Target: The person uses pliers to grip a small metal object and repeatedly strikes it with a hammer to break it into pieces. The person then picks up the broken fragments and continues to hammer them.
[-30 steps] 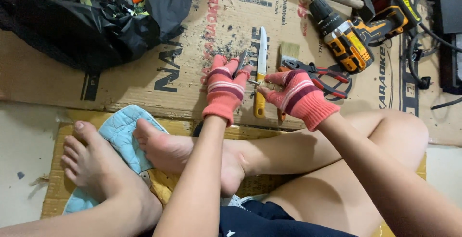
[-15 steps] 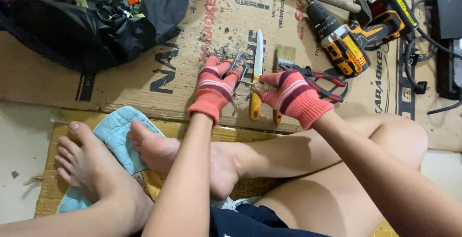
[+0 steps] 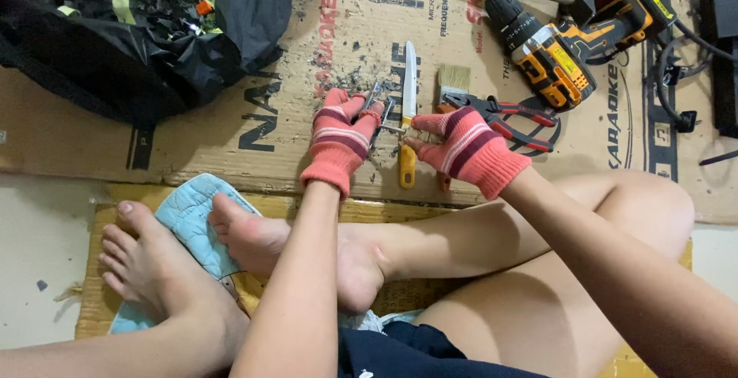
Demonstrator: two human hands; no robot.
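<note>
Gloved hands working a small metal part over the cardboard

The left hand (image 3: pixel 342 136) is gripping a small grey metal piece (image 3: pixel 377 113), fingers curled tight round it, holding it just above the cardboard sheet (image 3: pixel 231 128). The right hand (image 3: pixel 469 147) is pinching a thin metal pin (image 3: pixel 392 128) sticking out of that piece, fingertips nearly closed. A yellow-handled knife (image 3: pixel 407 117) is lying just beside them, with red pliers (image 3: pixel 503 117) and a cordless drill (image 3: pixel 553 44) further right.
</note>
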